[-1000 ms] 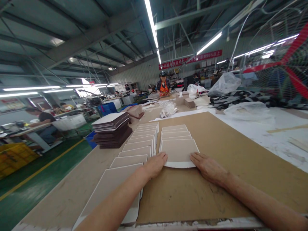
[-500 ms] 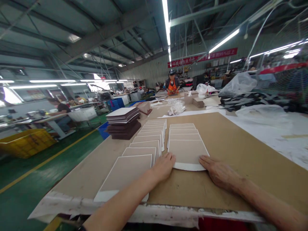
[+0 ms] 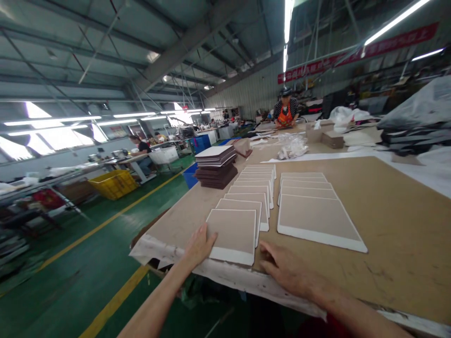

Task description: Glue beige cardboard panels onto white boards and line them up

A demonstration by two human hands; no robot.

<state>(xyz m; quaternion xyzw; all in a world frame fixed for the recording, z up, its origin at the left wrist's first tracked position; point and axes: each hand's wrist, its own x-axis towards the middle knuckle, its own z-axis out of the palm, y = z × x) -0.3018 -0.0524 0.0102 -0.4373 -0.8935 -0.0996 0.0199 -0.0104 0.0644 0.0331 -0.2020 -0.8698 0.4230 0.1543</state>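
Note:
Two overlapping rows of flat beige panels with white borders lie on the brown table. My left hand (image 3: 198, 245) rests at the left edge of the front panel (image 3: 232, 230) in the left row, thumb spread over its surface and fingers along its side. Just off that panel's lower right corner is my right hand (image 3: 282, 265), its fingers loosely bent and apart, with nothing seen in them. To the right, untouched, lies the front panel (image 3: 317, 216) of the right row.
A stack of dark brown boards (image 3: 215, 173) stands at the table's left edge, beside a blue bin (image 3: 190, 176). Crumpled clear plastic (image 3: 293, 146) lies farther back. A co-worker in an orange apron (image 3: 285, 115) stands at the far end. A yellow bin (image 3: 114, 183) sits on the floor.
My view has turned left. Both hands have left the right row's front panel and come to the left row, where the front panel now sits straighter against those behind.

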